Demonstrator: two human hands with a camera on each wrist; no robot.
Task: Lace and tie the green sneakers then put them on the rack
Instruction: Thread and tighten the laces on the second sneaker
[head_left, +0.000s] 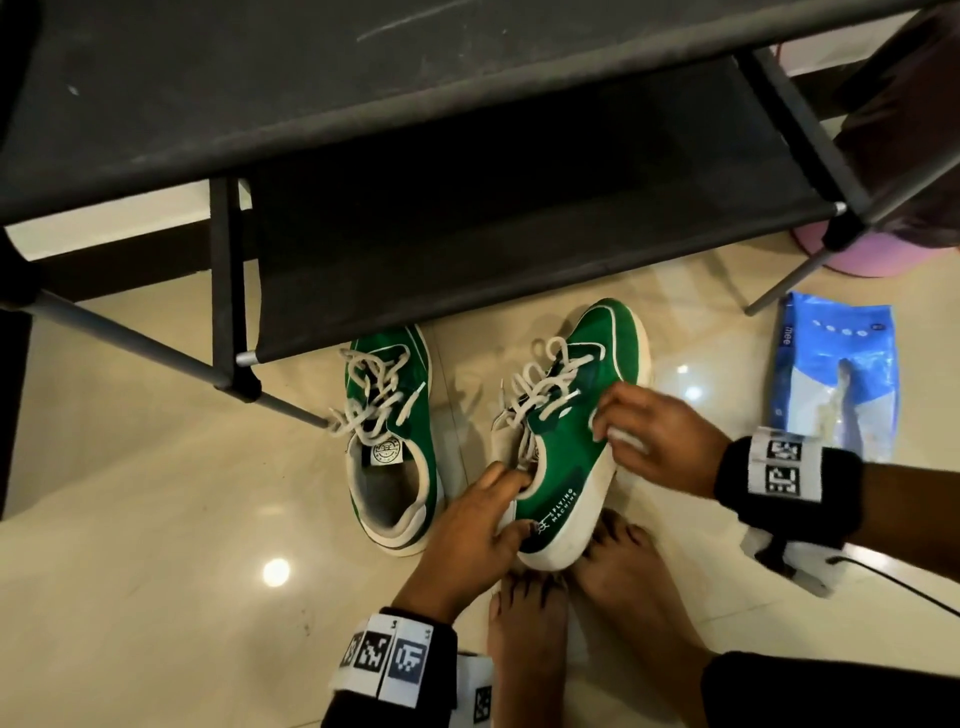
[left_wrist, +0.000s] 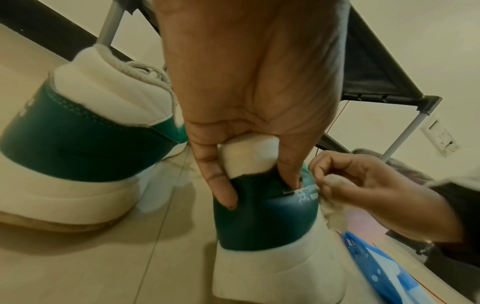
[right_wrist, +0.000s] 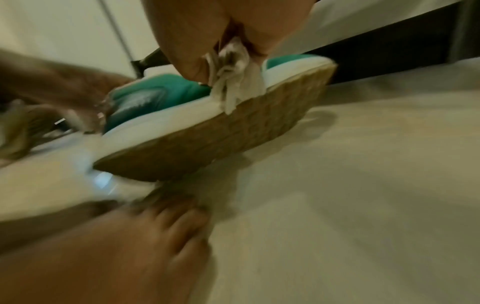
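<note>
Now left hand (head_left: 470, 530) grasps tilted sneaker (head_left: 571, 415) heel; right hand (head_left: 657, 441) pinches wipe (right_wrist: 233, 72) at 3 o'clock; steady heel, rub sole edge.

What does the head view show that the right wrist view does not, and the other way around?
Only the head view shows the second sneaker standing on the floor, the laces of both, the black rack and the blue packet. Only the right wrist view shows the tan sole of the held sneaker, tilted up. Both show the right hand pressing a white wipe on its side.
</note>
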